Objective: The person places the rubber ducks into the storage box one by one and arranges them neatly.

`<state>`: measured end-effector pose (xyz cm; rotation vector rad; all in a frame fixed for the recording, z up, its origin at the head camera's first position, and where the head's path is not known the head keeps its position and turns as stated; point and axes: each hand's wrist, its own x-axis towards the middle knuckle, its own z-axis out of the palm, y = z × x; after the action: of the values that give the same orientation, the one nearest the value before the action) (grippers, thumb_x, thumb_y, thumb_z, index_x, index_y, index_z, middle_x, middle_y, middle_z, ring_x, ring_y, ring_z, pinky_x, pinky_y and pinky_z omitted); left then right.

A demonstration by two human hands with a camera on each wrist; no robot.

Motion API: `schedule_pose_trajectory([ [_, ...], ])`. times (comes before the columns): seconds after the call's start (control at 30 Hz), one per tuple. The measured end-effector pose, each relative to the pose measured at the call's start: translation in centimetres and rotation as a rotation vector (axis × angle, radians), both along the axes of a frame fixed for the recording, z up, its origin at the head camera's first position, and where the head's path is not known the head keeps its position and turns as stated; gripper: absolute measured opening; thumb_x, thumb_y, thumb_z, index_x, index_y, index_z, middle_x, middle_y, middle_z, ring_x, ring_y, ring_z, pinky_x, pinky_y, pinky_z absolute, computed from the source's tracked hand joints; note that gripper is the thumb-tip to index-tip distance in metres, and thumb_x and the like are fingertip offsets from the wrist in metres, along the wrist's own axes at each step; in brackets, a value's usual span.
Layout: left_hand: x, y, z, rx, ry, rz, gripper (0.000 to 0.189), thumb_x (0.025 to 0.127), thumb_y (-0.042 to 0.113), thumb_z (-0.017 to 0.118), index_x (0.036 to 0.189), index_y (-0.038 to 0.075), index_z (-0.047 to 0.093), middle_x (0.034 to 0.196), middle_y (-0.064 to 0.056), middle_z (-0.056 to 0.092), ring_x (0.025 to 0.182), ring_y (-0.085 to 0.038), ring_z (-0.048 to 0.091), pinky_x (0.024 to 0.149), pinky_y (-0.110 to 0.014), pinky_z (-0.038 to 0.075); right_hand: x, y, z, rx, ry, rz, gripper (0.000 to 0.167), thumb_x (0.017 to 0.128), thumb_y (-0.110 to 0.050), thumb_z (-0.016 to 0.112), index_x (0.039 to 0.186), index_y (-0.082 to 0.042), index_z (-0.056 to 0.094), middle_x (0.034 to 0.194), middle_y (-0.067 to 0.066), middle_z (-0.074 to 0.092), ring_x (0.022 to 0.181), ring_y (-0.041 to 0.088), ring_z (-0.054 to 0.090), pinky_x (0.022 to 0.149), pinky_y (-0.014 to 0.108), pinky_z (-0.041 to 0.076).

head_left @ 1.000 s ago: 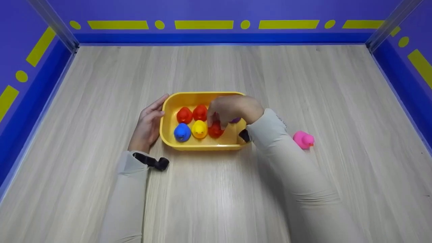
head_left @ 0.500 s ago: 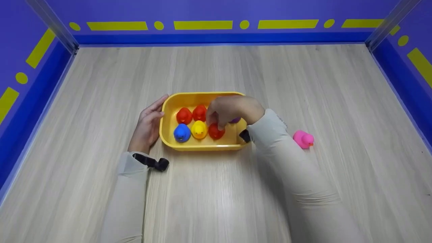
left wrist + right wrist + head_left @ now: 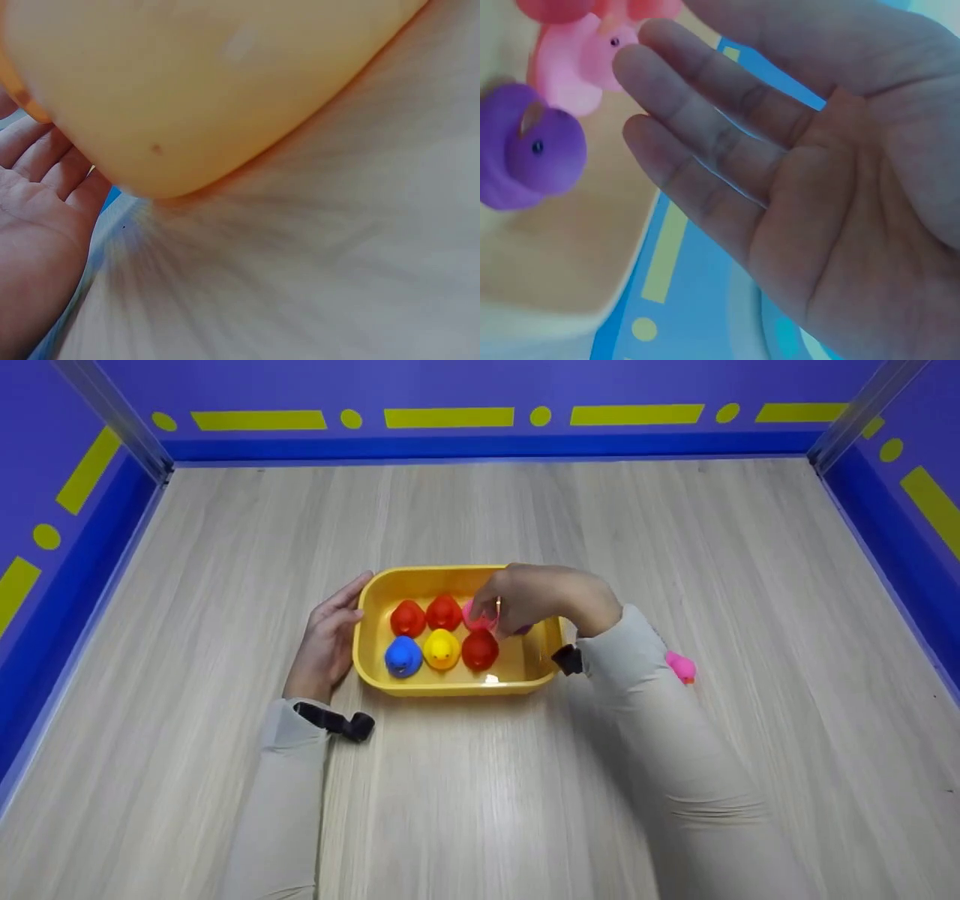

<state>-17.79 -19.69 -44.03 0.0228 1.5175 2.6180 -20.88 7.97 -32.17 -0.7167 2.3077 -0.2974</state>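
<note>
A yellow plastic box (image 3: 442,688) holds several toy ducks. In the head view a blue duck (image 3: 403,657), a yellow duck (image 3: 441,649) and a red duck (image 3: 480,650) form the near row. Two more red ducks sit behind them, beside a pink duck (image 3: 481,620) and a mostly hidden purple duck, clearer in the right wrist view (image 3: 536,150). My left hand (image 3: 330,641) rests its fingers against the box's left end. Above the pink and purple ducks is my right hand (image 3: 544,596), fingers loosely extended in the right wrist view. Its thumb tip is out of that view.
A second pink duck (image 3: 682,667) lies on the wood-grain table (image 3: 450,795) to the right of the box, partly covered by my right sleeve. Blue panels with yellow marks (image 3: 450,418) wall the table at the back and both sides.
My right hand has lifted off the near red duck and shifted right, uncovering that duck and the pink one behind it. My left hand stays at the box's end.
</note>
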Motion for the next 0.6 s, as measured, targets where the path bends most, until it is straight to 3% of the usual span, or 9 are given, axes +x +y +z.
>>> schedule_pose_trajectory([
  [0.23,0.0,-0.2,-0.1,-0.005,0.011,-0.006,0.058,0.087,-0.009,0.034,0.145,-0.008,0.032,0.15,-0.015,0.04,0.136,-0.019,0.042,0.113,-0.032,0.033,0.3,1.8,0.7,-0.103,0.023,0.001,0.034,0.087,-0.008,0.068,0.12,-0.015,0.066,0.098,0.002,0.069,0.091,0.022,0.065,0.085,0.034,0.057],
  [0.6,0.1,0.0,-0.1,0.0,0.013,0.0,0.058,0.087,-0.01,0.036,0.145,-0.009,0.031,0.152,-0.017,0.037,0.138,-0.022,0.039,0.114,-0.034,0.033,0.9,4.6,0.9,-0.246,0.179,0.094,0.029,0.086,-0.005,0.068,0.114,-0.012,0.071,0.106,0.004,0.071,0.096,0.018,0.064,0.088,0.035,0.056],
])
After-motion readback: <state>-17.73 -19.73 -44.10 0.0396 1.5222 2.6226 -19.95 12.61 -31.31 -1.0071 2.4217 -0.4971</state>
